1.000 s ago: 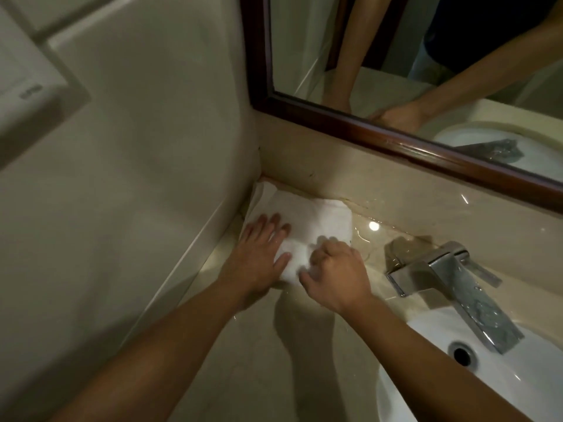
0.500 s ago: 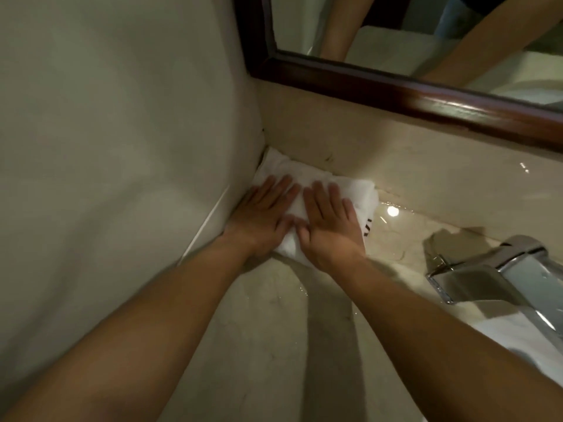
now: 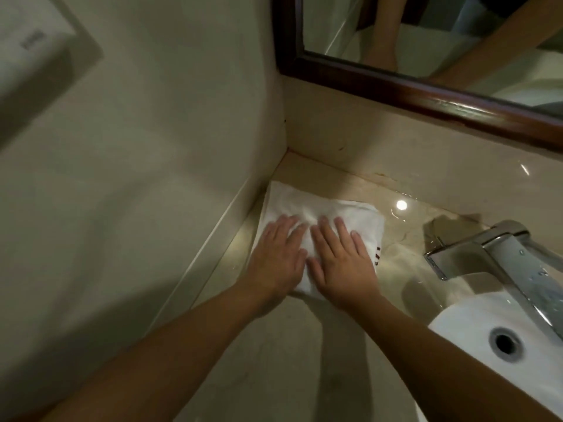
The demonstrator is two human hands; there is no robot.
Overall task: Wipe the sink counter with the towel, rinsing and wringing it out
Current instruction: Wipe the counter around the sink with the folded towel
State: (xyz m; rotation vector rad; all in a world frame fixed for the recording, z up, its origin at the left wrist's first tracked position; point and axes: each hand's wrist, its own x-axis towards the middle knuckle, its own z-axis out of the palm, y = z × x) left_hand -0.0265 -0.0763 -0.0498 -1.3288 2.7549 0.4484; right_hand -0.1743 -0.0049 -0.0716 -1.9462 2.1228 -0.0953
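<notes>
Pressing down with both palms, you've got the towel pinned flat. Biggest in view, the side wall [image 3: 146, 166] fills the left, and the beige counter [image 3: 292, 360] runs from the near edge up to the far corner, its surface wet and glinting beyond the towel. Far right, the dark-framed mirror [image 3: 426, 92] reflects your forearms. Near right sits the white sink [image 3: 475, 327], the chrome faucet [image 3: 493, 254] reaching over it. The white towel [image 3: 304, 205] lies folded on the counter close to the far left corner, its left edge beside the wall. Your left hand [image 3: 275, 257] and right hand [image 3: 342, 260] rest side by side on it, fingers straight and spread, gripping nothing.
</notes>
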